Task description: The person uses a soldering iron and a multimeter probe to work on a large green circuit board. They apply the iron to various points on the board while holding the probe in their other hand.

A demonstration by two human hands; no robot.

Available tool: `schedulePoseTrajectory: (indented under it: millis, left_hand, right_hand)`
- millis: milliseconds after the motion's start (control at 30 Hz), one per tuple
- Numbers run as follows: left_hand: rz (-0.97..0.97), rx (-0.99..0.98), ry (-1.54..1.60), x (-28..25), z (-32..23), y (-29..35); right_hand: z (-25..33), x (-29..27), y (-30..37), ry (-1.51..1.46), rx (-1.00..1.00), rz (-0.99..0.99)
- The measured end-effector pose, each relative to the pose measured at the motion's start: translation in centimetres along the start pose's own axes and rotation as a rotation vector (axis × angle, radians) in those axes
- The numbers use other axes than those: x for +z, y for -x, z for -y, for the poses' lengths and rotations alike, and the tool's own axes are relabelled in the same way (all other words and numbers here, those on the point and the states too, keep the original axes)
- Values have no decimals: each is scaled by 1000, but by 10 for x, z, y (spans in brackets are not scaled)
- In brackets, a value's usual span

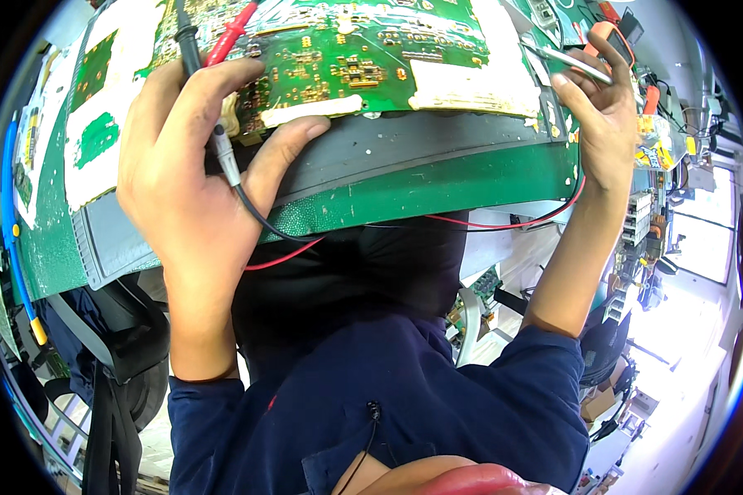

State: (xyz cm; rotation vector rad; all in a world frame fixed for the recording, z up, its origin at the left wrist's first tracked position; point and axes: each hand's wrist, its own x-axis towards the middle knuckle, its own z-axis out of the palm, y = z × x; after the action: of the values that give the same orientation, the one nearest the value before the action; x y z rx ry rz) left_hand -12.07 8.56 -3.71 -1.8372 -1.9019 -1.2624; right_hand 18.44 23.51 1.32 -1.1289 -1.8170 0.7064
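My left hand is closed around a pair of multimeter probes, one black and one red. Their front ends run up over the green circuit board, and the tips lie beyond the top of the view. My left thumb reaches along the board's near edge. Between the fingers of my right hand, a slim silver tool points left toward the board's right end; its exact kind is unclear. Pale coating covers patches of the board, which lies on a grey mat.
Black and red leads hang along the green table's near edge. An orange device and a clear bag with yellow print are at the right. A blue rod stands out on the left, above a black chair.
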Motion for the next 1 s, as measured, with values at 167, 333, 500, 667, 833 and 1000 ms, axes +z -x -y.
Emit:
schedulePoseTrajectory:
  millis: [167,333,500,667,833,1000]
  left_hand:
    - [45,-31,-14,-4,-4,0]
    - [70,-113,23,-4,-12,-1]
    - [48,-64,14,1,-11,-1]
    - [153,-153,13,-5,-16,0]
    - [157,-196,-22,-4,-20,2]
    - [124,-222,-8,-1,-21,5]
  right_hand:
    - [-19,13,-2,14,-45,20]
    - [-35,-2,-6,-12,-55,107]
    - [-48,0,-3,-131,-54,109]
    - [-54,9,2,-244,-62,41]
    - [-55,3,6,-128,-57,32]
    - [-44,13,8,-187,-146,52]
